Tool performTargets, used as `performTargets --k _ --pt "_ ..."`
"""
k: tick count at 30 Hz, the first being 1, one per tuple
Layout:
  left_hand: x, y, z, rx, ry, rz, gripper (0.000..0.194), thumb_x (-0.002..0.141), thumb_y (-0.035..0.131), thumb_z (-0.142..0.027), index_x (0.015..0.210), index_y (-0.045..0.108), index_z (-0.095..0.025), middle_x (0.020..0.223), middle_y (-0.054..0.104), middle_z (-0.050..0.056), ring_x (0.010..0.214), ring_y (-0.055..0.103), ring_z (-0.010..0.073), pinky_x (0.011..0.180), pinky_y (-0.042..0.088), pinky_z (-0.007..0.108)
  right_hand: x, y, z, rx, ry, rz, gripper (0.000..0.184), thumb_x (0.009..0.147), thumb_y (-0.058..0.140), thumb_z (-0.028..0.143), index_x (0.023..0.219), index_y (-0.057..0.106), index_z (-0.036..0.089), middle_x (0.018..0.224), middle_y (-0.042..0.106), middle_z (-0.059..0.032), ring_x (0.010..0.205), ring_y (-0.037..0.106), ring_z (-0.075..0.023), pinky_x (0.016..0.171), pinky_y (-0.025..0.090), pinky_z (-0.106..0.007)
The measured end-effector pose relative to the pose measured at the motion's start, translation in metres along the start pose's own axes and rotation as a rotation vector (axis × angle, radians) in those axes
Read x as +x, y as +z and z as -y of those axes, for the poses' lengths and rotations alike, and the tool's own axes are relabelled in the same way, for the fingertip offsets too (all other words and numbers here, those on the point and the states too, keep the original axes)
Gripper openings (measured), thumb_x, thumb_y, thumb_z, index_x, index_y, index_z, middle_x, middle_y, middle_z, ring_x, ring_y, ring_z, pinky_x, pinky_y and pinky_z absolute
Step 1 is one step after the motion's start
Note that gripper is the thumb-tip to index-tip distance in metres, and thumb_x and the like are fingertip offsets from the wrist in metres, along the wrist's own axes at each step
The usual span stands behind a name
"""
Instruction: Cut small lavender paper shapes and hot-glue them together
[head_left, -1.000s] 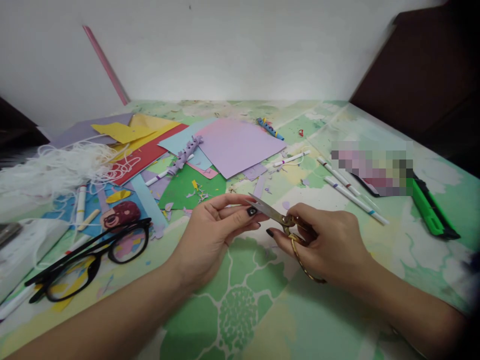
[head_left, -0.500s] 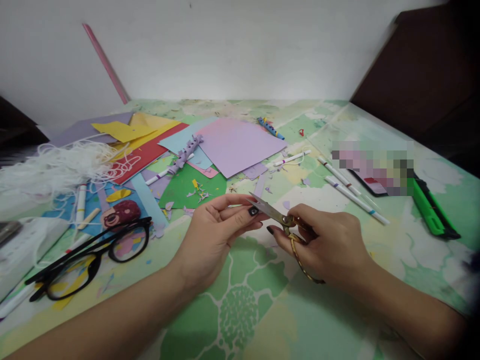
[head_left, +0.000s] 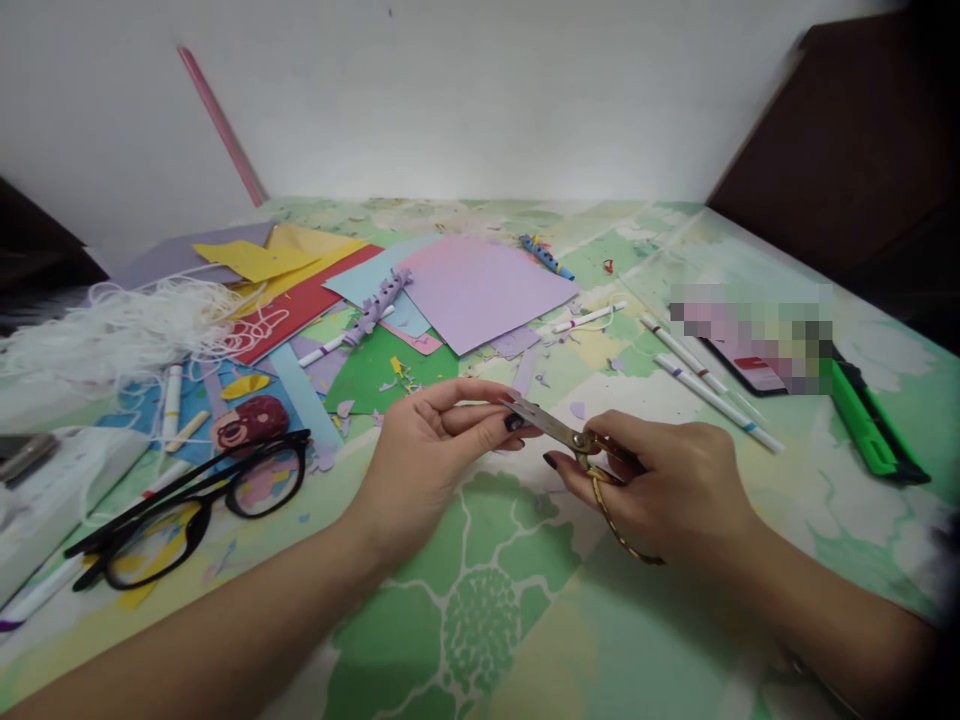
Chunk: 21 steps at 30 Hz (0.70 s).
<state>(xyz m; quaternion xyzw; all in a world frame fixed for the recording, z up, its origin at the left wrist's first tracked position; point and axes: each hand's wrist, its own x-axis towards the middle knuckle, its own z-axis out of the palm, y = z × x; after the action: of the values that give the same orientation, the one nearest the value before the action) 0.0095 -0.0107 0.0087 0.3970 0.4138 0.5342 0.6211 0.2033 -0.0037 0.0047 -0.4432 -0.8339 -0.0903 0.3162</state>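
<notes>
My right hand [head_left: 671, 485] grips a pair of gold-handled scissors [head_left: 553, 428], fingers in the loops. Their blades point left and reach the fingertips of my left hand [head_left: 435, 460]. That hand is closed in a pinch, thumb against fingers; whatever lies between them is too small or hidden to name. Beyond the hands is a sheet of lilac paper [head_left: 480, 290], with green paper [head_left: 367, 375] and a lilac paper-wrapped pen [head_left: 379, 305] to its left. Small paper scraps [head_left: 401, 370] are scattered close by.
On the left are black-framed glasses [head_left: 210, 500], a dark red case [head_left: 251, 422], a tangle of white cord [head_left: 150, 320] and a white power strip [head_left: 75, 490]. To the right lie white markers [head_left: 720, 405], a partly blurred phone [head_left: 757, 370] and a green box cutter [head_left: 874, 420]. A wall [head_left: 487, 100] rises behind.
The scissor blades look more closed than before, at my left fingertips. Both hands stay nearly in place, and the whole view has shifted slightly.
</notes>
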Motion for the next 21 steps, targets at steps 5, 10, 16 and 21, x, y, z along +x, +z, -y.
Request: performTargets --k 5,10,16,21 --pt "0.0007 -0.0023 -0.0013 0.102 0.028 0.0 0.017 0.074 0.077 -0.022 0.089 0.07 -0.018 0.078 0.078 0.002 0.071 0.072 0.0151 0.075 0.056 0.026 0.0003 -0.0011 -0.0011 -0.003 -0.01 0.016 0.025 0.077 0.063 0.034 0.058 0.054 0.02 0.038 0.042 0.0075 0.033 0.036 -0.0064 0.039 0.029 -0.02" --pt "0.0016 -0.0037 -0.0031 0.189 0.052 -0.004 0.018 0.075 0.076 -0.024 0.091 0.071 -0.018 0.078 0.078 0.004 0.073 0.073 0.0172 0.074 0.056 0.027 0.0003 -0.0016 -0.0029 0.006 -0.025 0.02 0.025 0.077 0.064 0.034 0.058 0.056 0.02 0.039 0.043 0.007 0.034 0.037 -0.0065 0.039 0.028 -0.02" --pt "0.0022 -0.0034 -0.0072 0.254 0.067 -0.02 0.015 0.075 0.076 -0.022 0.089 0.073 -0.019 0.077 0.078 0.004 0.071 0.073 0.0182 0.071 0.056 0.026 0.0005 -0.0021 -0.0046 0.016 -0.018 0.04 0.028 0.078 0.063 0.036 0.056 0.055 0.02 0.039 0.041 0.0066 0.034 0.037 -0.0068 0.04 0.027 -0.02" --pt "0.0018 -0.0034 -0.0081 0.285 0.073 -0.01 0.014 0.077 0.074 -0.022 0.09 0.073 -0.019 0.075 0.077 0.004 0.07 0.073 0.0185 0.071 0.056 0.028 -0.0003 -0.0019 -0.0062 0.012 -0.024 0.042 0.028 0.079 0.063 0.037 0.057 0.056 0.02 0.04 0.042 0.0061 0.036 0.037 -0.0073 0.041 0.027 -0.02"
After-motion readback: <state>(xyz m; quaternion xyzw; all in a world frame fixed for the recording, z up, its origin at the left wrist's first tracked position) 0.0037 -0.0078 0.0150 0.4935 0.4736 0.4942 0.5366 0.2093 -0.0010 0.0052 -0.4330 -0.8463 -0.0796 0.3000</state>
